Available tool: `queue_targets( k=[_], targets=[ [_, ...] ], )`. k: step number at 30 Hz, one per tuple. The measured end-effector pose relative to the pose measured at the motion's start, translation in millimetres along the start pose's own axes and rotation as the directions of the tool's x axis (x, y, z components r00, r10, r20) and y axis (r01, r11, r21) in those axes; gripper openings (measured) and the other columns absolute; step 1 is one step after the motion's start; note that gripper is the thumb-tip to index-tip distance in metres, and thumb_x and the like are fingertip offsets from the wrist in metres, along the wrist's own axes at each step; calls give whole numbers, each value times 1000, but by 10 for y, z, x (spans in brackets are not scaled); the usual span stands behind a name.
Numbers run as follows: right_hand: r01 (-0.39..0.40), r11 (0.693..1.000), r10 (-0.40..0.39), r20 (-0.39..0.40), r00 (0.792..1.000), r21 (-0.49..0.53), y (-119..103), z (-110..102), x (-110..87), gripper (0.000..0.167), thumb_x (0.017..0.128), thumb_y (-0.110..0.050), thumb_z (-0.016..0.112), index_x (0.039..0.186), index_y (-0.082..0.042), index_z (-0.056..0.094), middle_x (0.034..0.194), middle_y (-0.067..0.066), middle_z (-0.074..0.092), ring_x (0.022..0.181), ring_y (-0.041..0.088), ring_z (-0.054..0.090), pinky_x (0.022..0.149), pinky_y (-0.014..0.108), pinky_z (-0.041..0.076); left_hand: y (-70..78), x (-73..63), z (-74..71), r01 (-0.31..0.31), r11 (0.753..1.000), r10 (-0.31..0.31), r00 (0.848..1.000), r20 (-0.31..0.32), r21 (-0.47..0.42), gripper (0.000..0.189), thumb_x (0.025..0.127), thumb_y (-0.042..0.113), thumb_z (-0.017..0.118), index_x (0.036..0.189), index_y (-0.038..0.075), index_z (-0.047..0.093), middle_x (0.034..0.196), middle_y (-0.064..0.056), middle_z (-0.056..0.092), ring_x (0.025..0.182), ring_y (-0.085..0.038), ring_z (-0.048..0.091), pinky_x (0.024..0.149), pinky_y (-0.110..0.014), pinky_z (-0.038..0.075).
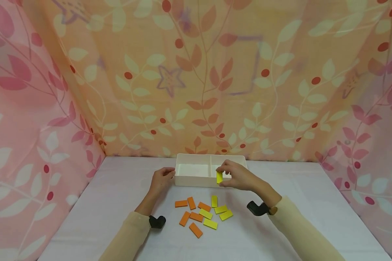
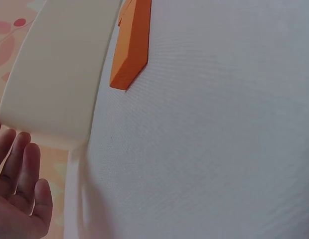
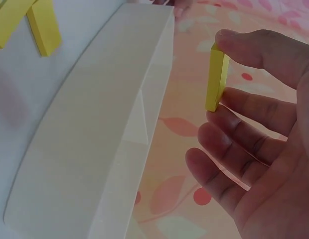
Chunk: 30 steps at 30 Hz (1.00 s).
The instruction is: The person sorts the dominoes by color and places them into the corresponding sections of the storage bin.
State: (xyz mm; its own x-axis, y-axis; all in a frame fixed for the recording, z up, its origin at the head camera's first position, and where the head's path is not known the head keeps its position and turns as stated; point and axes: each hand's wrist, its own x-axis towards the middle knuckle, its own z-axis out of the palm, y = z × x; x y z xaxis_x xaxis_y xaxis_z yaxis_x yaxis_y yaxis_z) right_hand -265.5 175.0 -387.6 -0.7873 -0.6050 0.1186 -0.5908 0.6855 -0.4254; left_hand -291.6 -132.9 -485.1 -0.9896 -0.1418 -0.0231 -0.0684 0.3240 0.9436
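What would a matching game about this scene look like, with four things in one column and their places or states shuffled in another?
Things:
1. Left hand
2. Right hand
3. Orange blocks
4. White box

Places or states:
A. scattered on the table
B. divided into two compartments
C. at the box's left end
D. pinching a yellow block

Right pairs: 1-C, 2-D, 3-A, 4-B

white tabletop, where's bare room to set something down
Bare: tabletop from the left hand to the left floral curtain, and from the right hand to the right curtain. The tray's left compartment looks bare. Crowded: before the divided tray, where orange blocks and yellow blocks cluster.
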Motion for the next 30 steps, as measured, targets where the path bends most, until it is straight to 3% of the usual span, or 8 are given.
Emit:
queue_targets(
  k=[13,22,30],
  targets=[
    [-4,1000,4,8,1000,-27,-50,-179,243,43,81,-25,78,117,-7,67,101,3,56,97,26,60,73,27,50,-28,25,6,-1,1000,1,1000,2,16,26,94,17,63,114,1,68,109,-16,68,96,-23,62,80,-28,53],
    [-23,1000,23,17,1000,-7,-11,-80,463,45,81,-26,78,121,-8,67,106,7,60,101,29,60,75,28,49,-16,11,-1,-9,1000,8,1000,11,21,27,94,16,62,116,0,67,110,-16,67,96,-23,62,81,-29,53],
    [-48,998,47,15,999,39,29,24,651,47,81,-20,79,122,-2,65,105,8,58,103,34,58,79,31,48,-19,7,6,-12,1000,12,1000,5,18,27,95,17,61,116,0,67,110,-17,68,97,-25,61,82,-31,53]
  ],
)
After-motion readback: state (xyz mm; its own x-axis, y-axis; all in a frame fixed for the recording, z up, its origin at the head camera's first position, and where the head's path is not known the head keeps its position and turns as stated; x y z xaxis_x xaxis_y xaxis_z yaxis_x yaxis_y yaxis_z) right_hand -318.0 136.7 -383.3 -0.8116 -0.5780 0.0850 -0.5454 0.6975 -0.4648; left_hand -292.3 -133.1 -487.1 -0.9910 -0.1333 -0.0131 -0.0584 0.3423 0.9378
